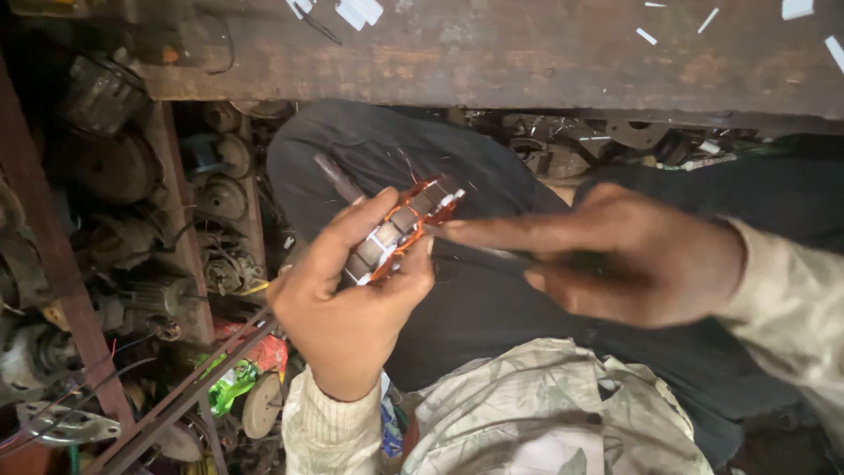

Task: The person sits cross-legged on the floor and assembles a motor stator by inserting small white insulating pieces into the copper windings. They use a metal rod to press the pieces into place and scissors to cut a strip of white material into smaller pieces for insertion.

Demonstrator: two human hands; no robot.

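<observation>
Copper-wound armature [400, 230], ribbed steel, gripped in left hand [347, 303]; right hand [633, 259] clenches a thin metal tool [492, 252].

One view only, head cam, so no 2nd view shares the scene. It looks steeply down from the person's head onto the lap, very near the hands [492, 281], which fill the centre. The counter [527, 62] edge runs along the top of frame. At left the view reaches down to shelves w/ old motors [132, 229].

Left hand [352, 303] grips a copper-wound armature [400, 230]; right hand [629, 255] touches it.
</observation>
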